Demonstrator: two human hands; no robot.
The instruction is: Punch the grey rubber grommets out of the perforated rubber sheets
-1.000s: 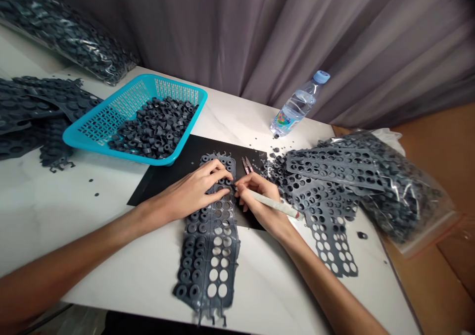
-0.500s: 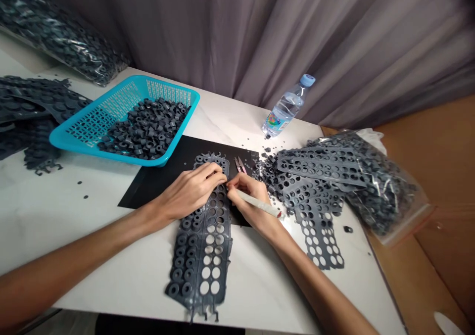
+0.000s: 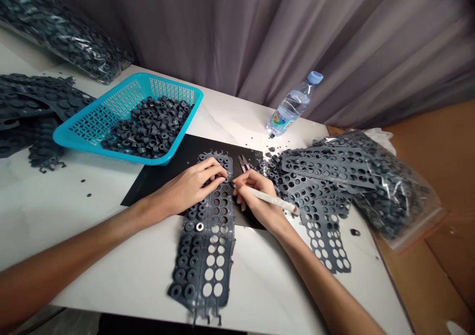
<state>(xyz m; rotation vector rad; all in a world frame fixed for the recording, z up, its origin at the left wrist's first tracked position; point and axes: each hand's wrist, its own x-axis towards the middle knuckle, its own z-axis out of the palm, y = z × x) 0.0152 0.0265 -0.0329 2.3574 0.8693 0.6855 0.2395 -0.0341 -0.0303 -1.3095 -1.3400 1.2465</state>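
Observation:
A long dark grey rubber sheet (image 3: 212,241) lies in front of me, partly over a black mat. Its left columns hold thick ring-shaped pieces, while many holes on its right side are punched through. My left hand (image 3: 196,181) rests on the sheet's upper part, fingers curled and closed at its edge; what lies under the fingertips is hidden. Just to the right, my right hand (image 3: 258,196) grips a slim white pen-like tool (image 3: 276,202) with a reddish rear end. Its tip points toward the left fingertips, close to the sheet.
A blue basket (image 3: 89,153) of small rubber rings stands back left. Small scissors (image 3: 244,164) lie on the black mat (image 3: 148,186). To the right are punched sheets (image 3: 326,169) and a plastic bag (image 3: 404,211). A water bottle (image 3: 291,108) stands behind; more sheets (image 3: 33,97) lie left.
My right hand has drawn slightly right, away from the left fingertips, and the white tool lies flatter. My left hand stays on the sheet. The whole view has shifted a little.

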